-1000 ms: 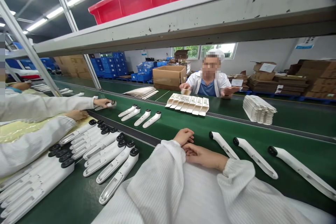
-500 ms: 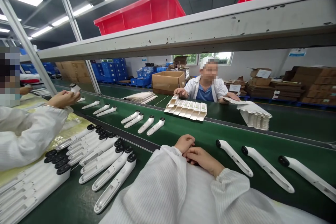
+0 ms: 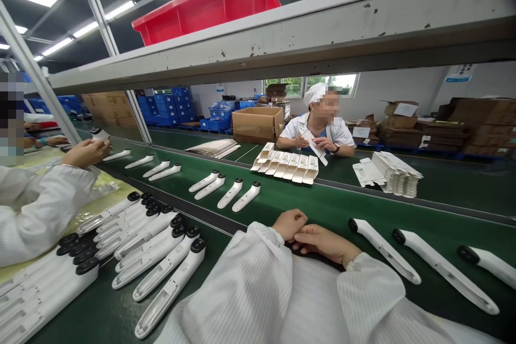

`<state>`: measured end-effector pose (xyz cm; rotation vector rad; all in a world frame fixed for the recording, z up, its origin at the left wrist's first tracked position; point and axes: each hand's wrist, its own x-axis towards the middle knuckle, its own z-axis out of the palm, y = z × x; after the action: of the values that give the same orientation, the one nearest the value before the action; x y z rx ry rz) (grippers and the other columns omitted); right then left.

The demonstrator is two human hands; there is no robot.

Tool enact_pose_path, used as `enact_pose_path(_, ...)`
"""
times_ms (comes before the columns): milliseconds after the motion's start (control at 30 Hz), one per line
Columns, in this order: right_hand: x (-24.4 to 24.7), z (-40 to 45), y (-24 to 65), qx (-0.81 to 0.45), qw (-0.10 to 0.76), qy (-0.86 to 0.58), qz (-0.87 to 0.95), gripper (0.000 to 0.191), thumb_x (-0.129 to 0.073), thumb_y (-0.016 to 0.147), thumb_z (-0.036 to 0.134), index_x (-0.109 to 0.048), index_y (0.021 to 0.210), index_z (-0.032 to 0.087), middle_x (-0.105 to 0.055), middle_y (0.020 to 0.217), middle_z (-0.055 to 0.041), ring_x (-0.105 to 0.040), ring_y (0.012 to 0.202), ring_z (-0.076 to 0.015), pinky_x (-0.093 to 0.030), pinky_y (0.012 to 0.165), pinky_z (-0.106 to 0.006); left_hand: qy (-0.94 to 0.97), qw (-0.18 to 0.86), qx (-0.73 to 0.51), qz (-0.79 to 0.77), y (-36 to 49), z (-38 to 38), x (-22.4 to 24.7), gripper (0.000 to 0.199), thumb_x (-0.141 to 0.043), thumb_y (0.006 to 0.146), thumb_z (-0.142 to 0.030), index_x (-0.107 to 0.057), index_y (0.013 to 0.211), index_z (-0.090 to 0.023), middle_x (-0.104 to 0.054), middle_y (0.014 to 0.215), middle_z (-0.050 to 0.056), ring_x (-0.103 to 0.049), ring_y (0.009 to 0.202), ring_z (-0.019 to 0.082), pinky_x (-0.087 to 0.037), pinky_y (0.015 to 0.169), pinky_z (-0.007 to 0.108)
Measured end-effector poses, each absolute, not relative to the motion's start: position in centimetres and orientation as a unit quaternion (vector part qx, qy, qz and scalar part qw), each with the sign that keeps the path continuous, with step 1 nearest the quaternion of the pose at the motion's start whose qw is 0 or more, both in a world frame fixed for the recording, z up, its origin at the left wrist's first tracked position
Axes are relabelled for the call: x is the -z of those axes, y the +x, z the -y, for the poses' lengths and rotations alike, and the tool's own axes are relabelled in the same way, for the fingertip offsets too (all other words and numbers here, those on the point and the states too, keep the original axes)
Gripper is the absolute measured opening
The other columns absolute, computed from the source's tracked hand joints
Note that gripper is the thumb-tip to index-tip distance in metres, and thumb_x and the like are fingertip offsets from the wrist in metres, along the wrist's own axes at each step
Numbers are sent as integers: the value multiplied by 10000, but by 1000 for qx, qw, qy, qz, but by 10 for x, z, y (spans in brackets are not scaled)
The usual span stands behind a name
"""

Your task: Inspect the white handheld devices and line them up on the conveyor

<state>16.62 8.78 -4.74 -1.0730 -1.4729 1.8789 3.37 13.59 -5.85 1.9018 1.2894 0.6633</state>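
Observation:
My left hand (image 3: 289,224) and my right hand (image 3: 326,244) rest together on the green conveyor belt (image 3: 334,205), the right lying against the left, both holding nothing. To their right lies a row of white wand-shaped devices with black tips (image 3: 443,271). A pile of similar devices (image 3: 169,269) sits to their left, and several more (image 3: 226,193) lie on the far side of the belt. Folded white cartons (image 3: 284,167) stand in a row beyond my hands. A co-worker's hand (image 3: 91,153) at left lifts a device (image 3: 100,134).
Across the belt, a co-worker holds a white carton (image 3: 312,142). A stack of flat cartons (image 3: 397,174) stands to that person's left. Overhead runs a grey shelf (image 3: 282,37) bearing red bins (image 3: 205,8). A cardboard box (image 3: 258,124) and blue crates (image 3: 169,107) stand behind.
The near row of devices has shifted right. The co-worker across now holds a carton in both hands. The left co-worker's hand has lifted a device from the belt. My hands stay together.

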Motion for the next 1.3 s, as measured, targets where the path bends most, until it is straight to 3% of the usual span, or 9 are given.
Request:
enact_pose_path(467,48,-82,175,-566,228,-423,670,295,-653,721,387,-649,918,168,-664,1013,-65,-589,974,-208,-425,879,-337,775,382,-232,-447,40,-126,52,311,-453,848,-380,-675,926,-177,-674,945,56,-607,889,197,-445,831,295)
enact_pose_path(600,51,-86,173,-573,267,-435,641,282,-624,721,414,-651,847,164,-662,870,-51,-599,776,-165,-461,713,-301,803,266,-287,-450,32,-129,44,277,-497,832,-308,-657,1018,-180,-650,1020,76,-581,970,220,-425,902,330)
enact_pose_path(700,57,-94,177,-548,330,-474,604,296,-594,717,420,-647,874,174,-648,874,-51,-594,716,-148,-456,609,-269,759,114,-345,-541,13,-139,40,419,-557,782,-199,-558,1198,-144,-515,1270,141,-424,1216,268,-317,1036,378)
enact_pose_path(767,61,-98,181,-475,367,-515,613,245,-563,728,381,-647,850,185,-650,836,-46,-595,697,-149,-452,604,-269,693,88,-325,-638,-3,-148,40,488,-569,750,-128,-517,1235,-132,-467,1313,180,-370,1263,310,-298,1038,437)
enact_pose_path(867,63,-99,184,-353,376,-540,665,192,-501,756,316,-650,816,210,-658,771,-32,-601,692,-155,-447,659,-292,636,151,-276,-705,-17,-158,44,470,-555,704,-41,-557,1165,-129,-551,1189,198,-425,1205,354,-331,980,483)
enact_pose_path(933,63,-98,183,-315,374,-536,688,203,-473,766,305,-647,826,220,-658,756,-24,-603,688,-158,-443,677,-301,611,243,-319,-682,-17,-160,46,459,-550,693,-33,-560,1141,-129,-587,1121,179,-486,1141,324,-385,930,424)
enact_pose_path(1033,62,-98,180,-310,415,-528,673,221,-478,755,327,-633,868,217,-647,745,-19,-595,656,-153,-451,674,-302,496,499,-436,-561,-5,-155,43,377,-505,739,-119,-547,1113,-142,-609,1051,129,-588,942,230,-473,683,291)
enact_pose_path(1133,59,-100,180,-342,480,-537,604,266,-511,721,372,-626,895,205,-643,764,-28,-583,613,-146,-461,630,-297,353,717,-471,-374,8,-144,34,274,-414,784,-202,-578,987,-118,-623,932,111,-589,689,160,-397,451,225)
enact_pose_path(1300,48,-98,179,-377,570,-511,521,333,-561,684,459,-628,863,187,-637,775,-42,-561,593,-137,-463,580,-289,341,776,-440,-297,28,-122,21,420,-397,870,-426,-614,985,-85,-567,661,47,-505,494,115,-322,358,195)
